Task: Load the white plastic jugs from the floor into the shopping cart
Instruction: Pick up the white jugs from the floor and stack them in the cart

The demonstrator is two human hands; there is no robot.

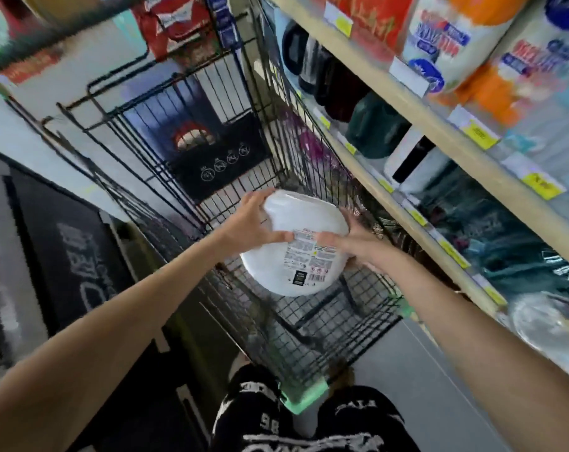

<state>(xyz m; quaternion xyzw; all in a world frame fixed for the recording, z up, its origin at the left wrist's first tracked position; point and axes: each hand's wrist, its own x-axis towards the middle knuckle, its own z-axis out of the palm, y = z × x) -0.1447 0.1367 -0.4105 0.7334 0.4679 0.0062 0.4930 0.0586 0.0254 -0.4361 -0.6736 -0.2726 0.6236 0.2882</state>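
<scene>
While left hand (250, 223) and right hand (361, 246) fingers clamp it over the cart (325, 337), 1 white jug (304, 213), label (309, 256) up.

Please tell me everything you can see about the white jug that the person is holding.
The white jug is smooth, glossy plastic with a rounded body. A printed label with small text, symbols and a black square faces the camera. No cap or handle is visible. It is tilted, held over the wire basket of the shopping cart. The left hand grips its left side, the right hand its right side.
</scene>
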